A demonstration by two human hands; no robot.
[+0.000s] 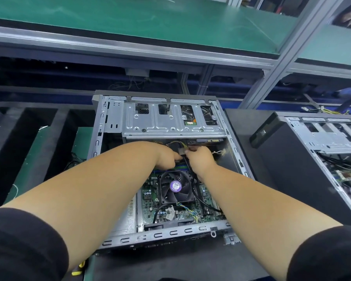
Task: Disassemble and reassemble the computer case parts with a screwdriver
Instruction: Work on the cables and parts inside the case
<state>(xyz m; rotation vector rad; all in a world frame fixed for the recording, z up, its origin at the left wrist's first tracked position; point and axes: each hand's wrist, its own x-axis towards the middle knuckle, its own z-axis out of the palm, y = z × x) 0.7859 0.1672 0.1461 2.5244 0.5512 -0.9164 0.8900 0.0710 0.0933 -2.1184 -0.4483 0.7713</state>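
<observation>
Black sleeves frame the bottom of the view, and from them both bare forearms reach forward into the open computer case, which lies on its side on the dark bench with its open face up. Its long axis runs away from the person, the drive cage at the far end and the motherboard with its cooler fan nearer. Left hand and right hand meet just below the cage, over a bundle of cables. The left grip looks pinched on a pale connector at the end of that bundle; the right grip is curled around a dark cable that trails back past the fan. No screwdriver is in either hand, so the step in hand seems to be cable work, unplugging or seating a power lead, though I cannot tell which. The next move likely calls for a straight pull or push along the plug's axis, with one hand steadying. A second opened case sits well apart on the right. Near the left elbow, something yellow and black peeks out, too hidden to name.
</observation>
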